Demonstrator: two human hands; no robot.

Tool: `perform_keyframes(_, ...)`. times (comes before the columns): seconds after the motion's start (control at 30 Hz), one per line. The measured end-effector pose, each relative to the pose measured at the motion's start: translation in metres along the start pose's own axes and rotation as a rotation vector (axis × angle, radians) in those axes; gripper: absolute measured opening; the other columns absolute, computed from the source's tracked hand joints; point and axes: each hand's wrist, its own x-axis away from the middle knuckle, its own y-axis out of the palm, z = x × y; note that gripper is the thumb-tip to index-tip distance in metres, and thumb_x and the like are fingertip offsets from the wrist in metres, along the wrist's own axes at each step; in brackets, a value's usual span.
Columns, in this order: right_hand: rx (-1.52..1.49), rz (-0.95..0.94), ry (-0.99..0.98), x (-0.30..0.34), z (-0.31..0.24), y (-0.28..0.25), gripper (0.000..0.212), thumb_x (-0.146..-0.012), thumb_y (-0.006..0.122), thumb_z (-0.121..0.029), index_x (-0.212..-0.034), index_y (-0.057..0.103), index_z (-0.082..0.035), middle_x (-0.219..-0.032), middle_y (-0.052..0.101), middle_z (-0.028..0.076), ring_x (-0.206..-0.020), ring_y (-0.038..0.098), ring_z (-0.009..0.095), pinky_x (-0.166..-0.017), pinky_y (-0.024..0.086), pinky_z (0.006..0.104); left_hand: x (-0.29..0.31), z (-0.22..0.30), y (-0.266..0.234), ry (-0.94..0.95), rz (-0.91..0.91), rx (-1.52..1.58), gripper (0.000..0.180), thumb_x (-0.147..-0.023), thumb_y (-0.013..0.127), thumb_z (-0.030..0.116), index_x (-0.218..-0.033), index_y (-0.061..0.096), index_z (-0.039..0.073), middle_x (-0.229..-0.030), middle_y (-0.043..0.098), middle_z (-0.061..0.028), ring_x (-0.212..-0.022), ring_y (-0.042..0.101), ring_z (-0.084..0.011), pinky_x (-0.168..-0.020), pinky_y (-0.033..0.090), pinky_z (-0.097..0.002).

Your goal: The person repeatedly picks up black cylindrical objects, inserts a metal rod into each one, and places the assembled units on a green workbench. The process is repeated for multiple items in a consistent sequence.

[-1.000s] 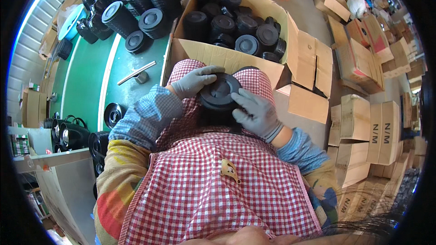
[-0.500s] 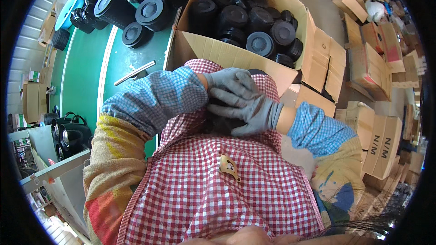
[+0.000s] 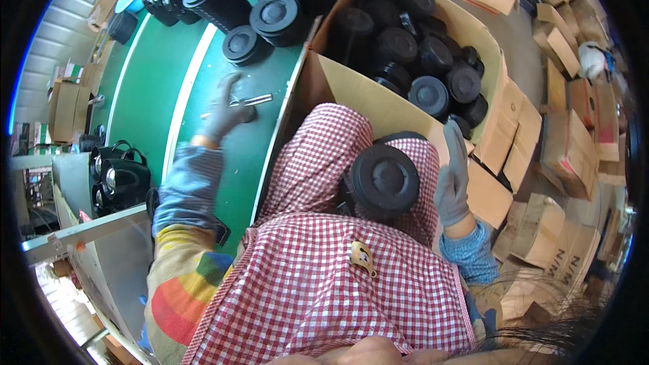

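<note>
Over the green tabletop [image 3: 145,88], my left hand [image 3: 223,115] in a grey glove reaches across a shiny metal bar [image 3: 253,101]. Its fingers look parted and slightly curved, blurred by movement; no grip on the bar is visible. My gloved right hand [image 3: 453,179] is raised beside my right thigh, open, with fingers stretched out, holding nothing. Between my thighs rests a black round item with a ringed top [image 3: 385,181], touched by neither hand. Its lower part is hidden behind the apron [image 3: 318,284].
A large cardboard box [image 3: 378,91] full of black round pieces stands ahead of my knees. Stacks of similar black pieces [image 3: 276,17] occupy the table's far end. Black pots [image 3: 125,179] sit at left, and more cartons [image 3: 561,243] lie to the right.
My hands, overlapped above my lap before, have moved apart. The left went to the bar on the table, the right out to the right. The black item on my lap has come into sight.
</note>
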Motion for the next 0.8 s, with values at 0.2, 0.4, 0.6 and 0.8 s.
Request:
perform_keyframes(0.2, -0.095, -0.048, -0.012, -0.015, 0.001, 0.004, 0.055, -0.107, 0.049, -0.042, -0.145, 0.054, -0.004, -0.147, 0.054, 0.018, -0.142, 0.046, 0.033, -0.118, 0.037, 0.0420, 0.015, -0.068, -0.042, -0.243, -0.502, -0.505, 0.028, -0.090, 0.067, 0.027, -0.111, 0.067, 0.010, -0.103, 0.070, -0.0199, -0.100, 0.067, -0.0405, -0.085, 0.053, -0.0491)
perform_keyframes(0.4, 0.557, -0.097, -0.577, -0.082, -0.069, -0.029, 0.060, -0.094, 0.062, -0.052, -0.137, 0.063, -0.010, -0.142, 0.057, 0.016, -0.131, 0.052, 0.034, -0.112, 0.037, 0.0514, -0.025, 0.113, -0.075, 0.061, -0.536, -0.079, 0.023, -0.094, 0.067, 0.022, -0.106, 0.068, 0.003, -0.080, 0.068, -0.0175, -0.070, 0.066, -0.0277, -0.066, 0.052, -0.0400)
perform_keyframes(0.6, 0.439, -0.718, -0.174, -0.101, -0.098, -0.046, 0.054, -0.090, 0.068, -0.046, -0.137, 0.065, -0.019, -0.102, 0.072, 0.015, -0.090, 0.069, 0.031, -0.087, 0.053, 0.0433, -0.022, 0.250, -0.042, 0.551, -0.662, 0.057, 0.038, -0.091, 0.069, 0.023, -0.124, 0.066, 0.005, -0.095, 0.072, -0.0180, -0.084, 0.071, -0.0343, -0.076, 0.056, -0.0423)
perform_keyframes(0.8, 0.161, -0.592, -0.144, -0.056, -0.049, -0.049, 0.050, -0.088, 0.071, -0.038, -0.136, 0.066, -0.024, -0.112, 0.074, 0.015, -0.101, 0.072, 0.032, -0.088, 0.056, 0.0395, -0.015, 0.272, -0.007, 0.546, -0.796, -0.034, 0.038, -0.092, 0.069, 0.027, -0.124, 0.066, 0.005, -0.103, 0.072, -0.0180, -0.091, 0.071, -0.0372, -0.080, 0.056, -0.0436)
